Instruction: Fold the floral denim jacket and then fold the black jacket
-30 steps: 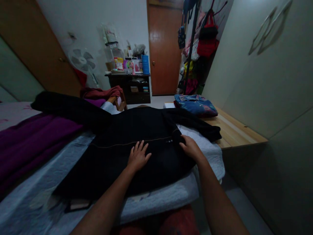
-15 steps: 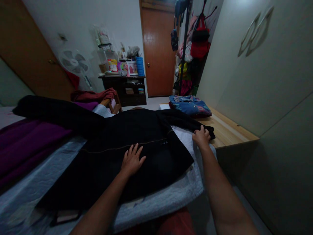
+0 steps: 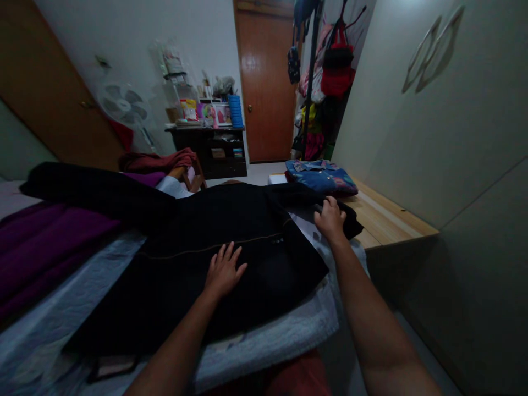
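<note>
A black long-sleeved garment (image 3: 247, 220) lies spread over a light blue cloth (image 3: 272, 357), one sleeve reaching out to the left and the other to the right. My left hand (image 3: 224, 269) rests flat on the middle of the garment with its fingers spread, just below a thin brown seam line. At the right sleeve, my right hand (image 3: 330, 217) has its fingers curled over the fabric and grips it; the cuff hangs to the right of the hand, near the wooden surface.
Folded blue patterned clothes (image 3: 322, 177) lie on a wooden surface (image 3: 391, 225) beside a pale cabinet (image 3: 462, 121). Purple cloth (image 3: 49, 242) covers the left side. Farther back are a fan (image 3: 124, 103), a dark shelf (image 3: 206, 151) and a door (image 3: 268, 88).
My right hand has moved a little left and up along the right sleeve, away from the cuff, and the sleeve has shifted and widened. My left hand stays in place.
</note>
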A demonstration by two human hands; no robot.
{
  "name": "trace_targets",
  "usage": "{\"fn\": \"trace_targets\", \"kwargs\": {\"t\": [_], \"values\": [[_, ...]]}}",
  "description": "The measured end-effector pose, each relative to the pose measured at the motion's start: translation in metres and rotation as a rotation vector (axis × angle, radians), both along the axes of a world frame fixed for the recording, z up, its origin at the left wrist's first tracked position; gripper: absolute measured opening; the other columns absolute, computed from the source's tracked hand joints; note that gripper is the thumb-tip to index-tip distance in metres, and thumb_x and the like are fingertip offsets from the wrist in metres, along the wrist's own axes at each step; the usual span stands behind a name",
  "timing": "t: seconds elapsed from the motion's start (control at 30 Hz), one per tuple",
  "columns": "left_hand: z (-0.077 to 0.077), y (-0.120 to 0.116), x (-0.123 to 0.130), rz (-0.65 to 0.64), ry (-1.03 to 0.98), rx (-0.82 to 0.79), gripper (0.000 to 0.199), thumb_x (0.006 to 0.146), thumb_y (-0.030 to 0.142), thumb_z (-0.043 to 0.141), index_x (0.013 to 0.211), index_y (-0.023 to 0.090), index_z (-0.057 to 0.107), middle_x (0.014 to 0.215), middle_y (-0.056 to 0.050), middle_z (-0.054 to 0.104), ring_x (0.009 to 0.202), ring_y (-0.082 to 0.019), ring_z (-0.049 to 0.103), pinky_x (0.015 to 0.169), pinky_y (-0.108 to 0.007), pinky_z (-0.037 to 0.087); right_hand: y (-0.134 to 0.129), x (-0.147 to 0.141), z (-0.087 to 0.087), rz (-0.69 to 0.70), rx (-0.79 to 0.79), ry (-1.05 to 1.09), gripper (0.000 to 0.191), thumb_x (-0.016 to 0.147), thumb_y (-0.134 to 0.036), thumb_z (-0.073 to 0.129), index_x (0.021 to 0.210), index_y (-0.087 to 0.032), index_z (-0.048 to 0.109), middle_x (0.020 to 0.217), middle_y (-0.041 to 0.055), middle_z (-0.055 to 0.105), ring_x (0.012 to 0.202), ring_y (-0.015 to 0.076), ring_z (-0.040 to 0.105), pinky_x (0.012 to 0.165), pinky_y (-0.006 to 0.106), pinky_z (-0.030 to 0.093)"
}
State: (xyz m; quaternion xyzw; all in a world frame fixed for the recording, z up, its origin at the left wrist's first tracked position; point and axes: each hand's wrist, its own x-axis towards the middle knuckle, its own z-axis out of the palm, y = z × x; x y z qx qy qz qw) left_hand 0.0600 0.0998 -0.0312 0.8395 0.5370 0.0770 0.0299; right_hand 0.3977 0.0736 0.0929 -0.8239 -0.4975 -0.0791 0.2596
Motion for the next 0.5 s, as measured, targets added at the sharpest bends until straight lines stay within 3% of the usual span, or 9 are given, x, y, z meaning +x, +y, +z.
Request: {"fn": "trace_targets", "kwargs": {"t": [0.13,0.23,0.33,0.4,0.5], "values": [[0.009,0.006,0.001,0.022,-0.039,-0.172,0.062,0.087,0.048,0.049,0.144,0.025,0.040,0.159,-0.009,0.020,0.146,-0.032,0.011,0.113,-0.055,0.019,0.009,-0.040,0.013,0.238,0.173,-0.027,0.054,0.081,-0.024,0.049,0.133,-0.007,0.047,0.147,0.0182,0.037,0.134,0.0306,0.035,0.111,0.048,0.027],[0.029,0.014,0.008,0.014,-0.259,-0.339,0.061,0.084,0.046,0.053,0.140,0.023,0.045,0.157,-0.011,0.025,0.145,-0.032,0.016,0.112,-0.054,0.022,0.013,-0.075,0.011,0.455,0.205,-0.014,0.057,0.082,-0.023,0.050,0.136,-0.006,0.044,0.147,0.0176,0.037,0.137,0.0259,0.033,0.114,0.037,0.028],[0.057,0.021,0.024,-0.018,-0.760,-0.450,0.052,0.090,0.049,0.042,0.134,0.022,0.049,0.148,-0.010,0.043,0.138,-0.025,0.036,0.110,-0.042,0.032,0.014,-0.110,-0.001,0.622,0.083,-0.026,0.058,0.083,-0.021,0.048,0.137,-0.002,0.042,0.148,0.0187,0.036,0.140,0.0239,0.029,0.116,0.034,0.027],[0.073,0.023,0.037,0.028,-1.086,-0.595,0.052,0.093,0.053,0.031,0.136,0.027,0.045,0.143,-0.009,0.049,0.128,-0.023,0.049,0.100,-0.039,0.043,0.011,-0.132,-0.013,0.729,-0.047,-0.072,0.055,0.083,-0.020,0.049,0.135,-0.001,0.045,0.146,0.0202,0.040,0.139,0.0248,0.033,0.115,0.034,0.028],[0.084,0.025,0.051,0.118,-1.335,-0.850,0.056,0.091,0.060,0.029,0.137,0.029,0.041,0.133,-0.010,0.056,0.105,-0.021,0.064,0.082,-0.034,0.051,0.003,-0.156,-0.028,0.863,-0.238,-0.127,0.044,0.083,-0.021,0.053,0.124,-0.008,0.058,0.134,0.0175,0.054,0.127,0.0262,0.049,0.110,0.034,0.035]]}}
